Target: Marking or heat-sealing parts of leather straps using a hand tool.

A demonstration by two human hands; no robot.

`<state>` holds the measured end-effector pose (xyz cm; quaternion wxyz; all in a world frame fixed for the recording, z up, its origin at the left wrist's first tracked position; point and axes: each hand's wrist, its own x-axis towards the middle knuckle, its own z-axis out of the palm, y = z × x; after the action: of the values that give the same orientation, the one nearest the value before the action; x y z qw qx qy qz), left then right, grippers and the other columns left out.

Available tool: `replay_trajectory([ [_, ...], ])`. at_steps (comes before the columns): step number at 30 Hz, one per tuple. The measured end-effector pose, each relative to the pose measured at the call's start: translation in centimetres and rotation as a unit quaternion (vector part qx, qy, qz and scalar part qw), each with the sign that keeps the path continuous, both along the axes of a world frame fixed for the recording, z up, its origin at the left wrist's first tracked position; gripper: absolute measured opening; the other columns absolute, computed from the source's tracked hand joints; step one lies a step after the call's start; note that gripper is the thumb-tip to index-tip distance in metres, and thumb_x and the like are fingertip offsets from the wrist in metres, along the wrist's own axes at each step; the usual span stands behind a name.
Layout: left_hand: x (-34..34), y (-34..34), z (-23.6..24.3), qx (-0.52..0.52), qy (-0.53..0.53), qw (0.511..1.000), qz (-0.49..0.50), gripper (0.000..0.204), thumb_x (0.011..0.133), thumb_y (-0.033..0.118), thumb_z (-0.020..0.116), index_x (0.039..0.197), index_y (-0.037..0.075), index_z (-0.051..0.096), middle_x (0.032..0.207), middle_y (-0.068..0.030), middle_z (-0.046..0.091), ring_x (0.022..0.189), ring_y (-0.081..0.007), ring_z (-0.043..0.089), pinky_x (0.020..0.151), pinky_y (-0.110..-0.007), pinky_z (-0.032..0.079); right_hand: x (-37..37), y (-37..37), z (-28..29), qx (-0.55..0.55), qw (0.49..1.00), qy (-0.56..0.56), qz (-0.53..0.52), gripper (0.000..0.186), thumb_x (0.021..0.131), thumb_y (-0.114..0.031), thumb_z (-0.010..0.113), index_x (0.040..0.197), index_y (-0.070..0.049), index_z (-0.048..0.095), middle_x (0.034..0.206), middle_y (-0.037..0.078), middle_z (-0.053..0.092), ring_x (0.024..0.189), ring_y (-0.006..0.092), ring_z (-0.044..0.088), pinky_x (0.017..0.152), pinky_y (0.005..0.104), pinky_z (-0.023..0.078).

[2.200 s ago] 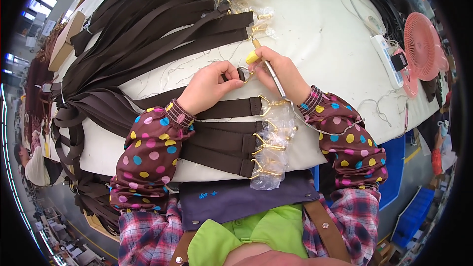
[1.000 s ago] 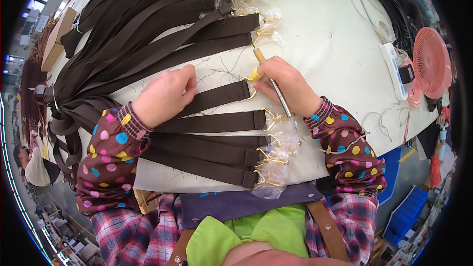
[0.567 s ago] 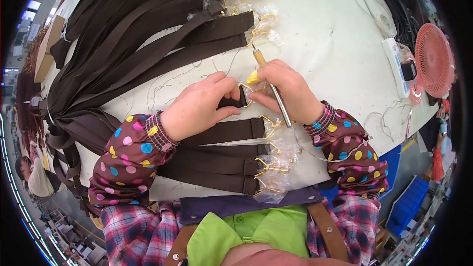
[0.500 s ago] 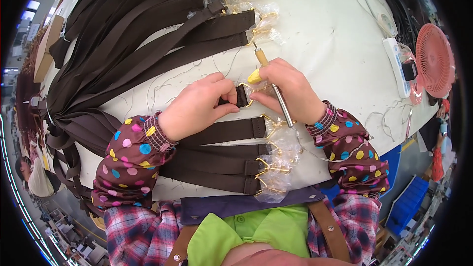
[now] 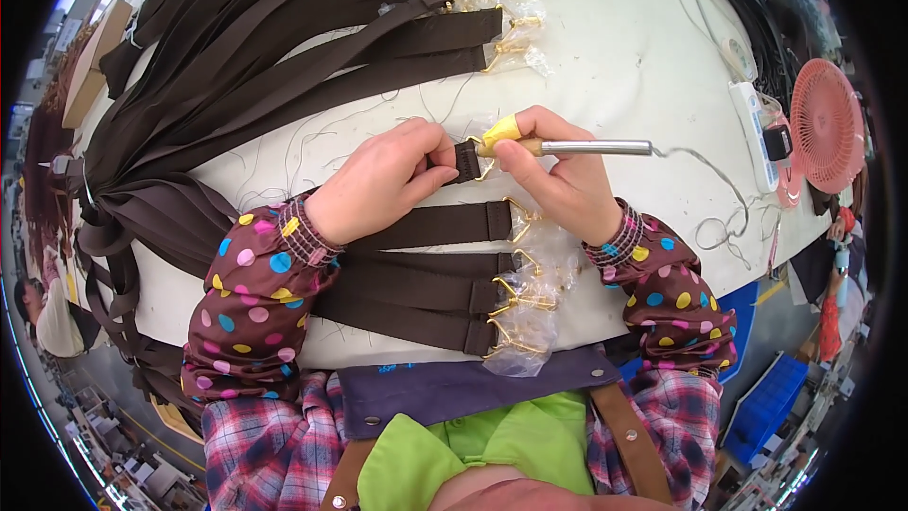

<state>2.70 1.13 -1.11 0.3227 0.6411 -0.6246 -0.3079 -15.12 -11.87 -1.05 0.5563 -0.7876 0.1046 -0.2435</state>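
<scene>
My left hand [image 5: 383, 185] is closed on the end of a dark brown webbing strap [image 5: 467, 162], pinched between thumb and fingers. A gold metal hook [image 5: 486, 170] in clear plastic is fastened to that end. Held in my right hand [image 5: 565, 185] is a corded pen-shaped tool [image 5: 605, 147] with a wood-coloured grip and metal barrel. It lies nearly level, its front end pointing left at the strap end; my fingers hide the tip. Yellow wrapping [image 5: 503, 131] covers one right finger. Nearer me lie several brown straps [image 5: 426, 298] with plastic-wrapped gold hooks [image 5: 530, 298].
A large bundle of brown straps [image 5: 265, 38] spreads over the far left of the white table [image 5: 634, 76]. At the right are a pink fan [image 5: 825, 123], a white power strip [image 5: 754, 132] and a loose grey cord [image 5: 724, 185]. A blue crate [image 5: 776, 407] stands beyond the table.
The tool in my right hand has swung from pointing away from me to pointing left, and its front end has come to the strap end. My left hand keeps its grip on the strap.
</scene>
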Motion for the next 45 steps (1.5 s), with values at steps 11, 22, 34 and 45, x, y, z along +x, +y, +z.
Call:
replay_trajectory([
  [11,-0.07,-0.07,-0.17,-0.006,-0.009,1.000,0.005,0.010,0.085,0.006,0.064,0.089,0.002,0.055,0.081,-0.0079,0.055,0.066,-0.0178,0.053,0.062,-0.030,0.045,0.61,0.05,-0.70,-0.024,0.999,0.007,-0.028,0.020,0.086,-0.013,0.065,0.083,-0.002,0.048,0.070,0.007,0.061,0.061,0.0103,0.056,0.053,0.0250,0.043],
  [22,0.03,-0.05,0.11,0.005,-0.017,1.000,0.001,0.011,0.086,0.009,0.064,0.089,0.002,0.056,0.080,-0.0081,0.056,0.065,-0.0181,0.054,0.061,-0.031,0.045,0.75,0.14,-0.67,0.004,0.999,0.040,-0.024,0.020,0.086,-0.012,0.065,0.082,-0.002,0.048,0.069,0.007,0.060,0.061,0.0102,0.057,0.054,0.0246,0.044],
  [34,0.14,0.14,0.20,0.006,-0.026,1.000,-0.002,0.011,0.086,0.009,0.064,0.089,0.003,0.055,0.082,-0.0075,0.055,0.064,-0.0173,0.053,0.060,-0.031,0.045,0.72,0.29,-1.13,0.007,0.997,0.072,-0.022,0.022,0.086,-0.014,0.066,0.083,-0.002,0.047,0.068,0.006,0.057,0.059,0.0106,0.053,0.053,0.0259,0.043],
  [45,0.19,0.21,0.25,0.008,-0.025,1.000,-0.001,0.011,0.086,0.009,0.064,0.090,0.002,0.055,0.083,-0.0074,0.056,0.065,-0.0170,0.054,0.061,-0.030,0.046,0.87,0.42,-1.22,-0.019,0.997,0.066,-0.027,0.024,0.086,-0.016,0.066,0.083,-0.002,0.047,0.065,0.008,0.056,0.057,0.0133,0.053,0.052,0.0277,0.042],
])
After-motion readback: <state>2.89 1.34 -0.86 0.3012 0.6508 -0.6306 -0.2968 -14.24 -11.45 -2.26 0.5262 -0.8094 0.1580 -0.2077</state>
